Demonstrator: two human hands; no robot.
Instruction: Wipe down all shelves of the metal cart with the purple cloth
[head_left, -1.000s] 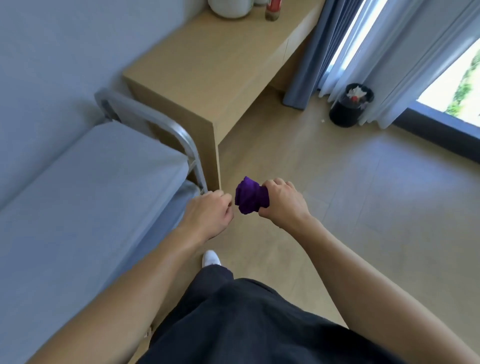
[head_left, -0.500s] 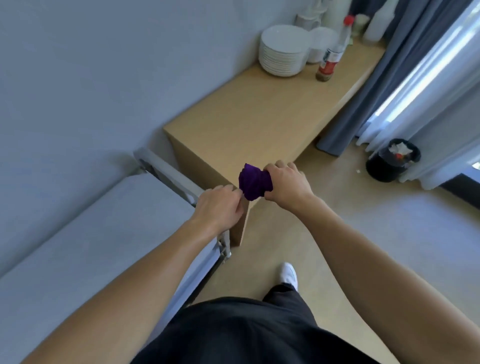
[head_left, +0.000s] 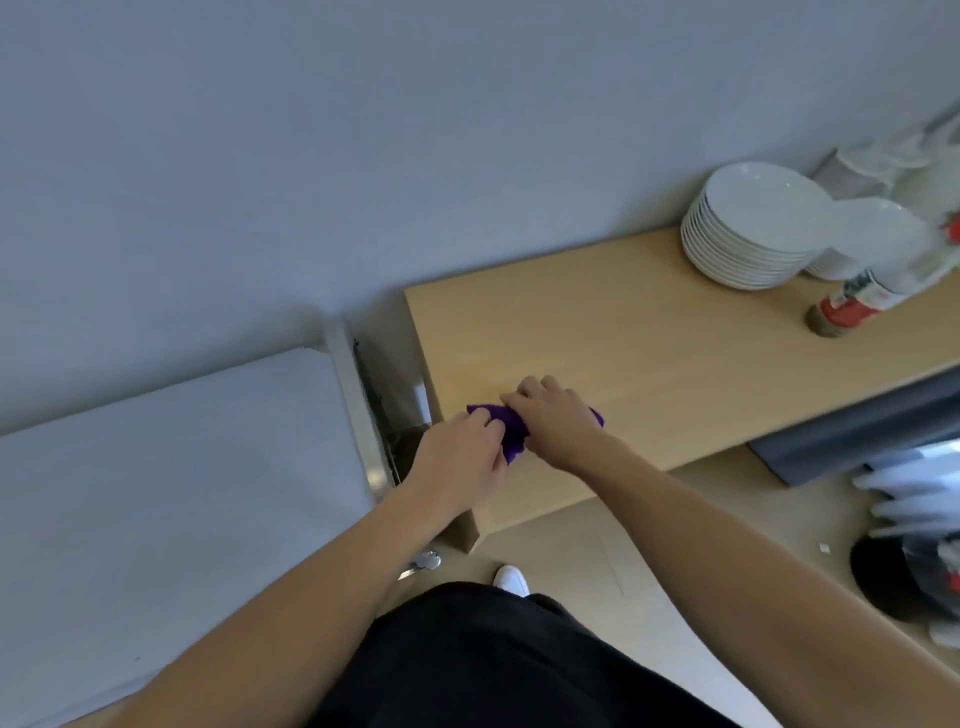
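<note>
The purple cloth (head_left: 511, 434) is bunched up over the near left corner of the wooden counter (head_left: 649, 353). My right hand (head_left: 558, 421) lies over it with the fingers curled into the fabric. My left hand (head_left: 460, 460) pinches the cloth's left end. Most of the cloth is hidden under my two hands. The metal cart (head_left: 171, 488) stands to the left, its flat grey top shelf and shiny rail beside the counter's end.
A stack of white plates (head_left: 748, 228), bowls and a red-labelled bottle (head_left: 852, 306) stand at the counter's far right. A black bin (head_left: 904, 582) and grey curtain are on the floor at the right. The wall runs close behind the cart and counter.
The view has swung up and left. Both hands moved with the cloth from beside the cart's rail onto the counter's corner, and my left hand now pinches the cloth.
</note>
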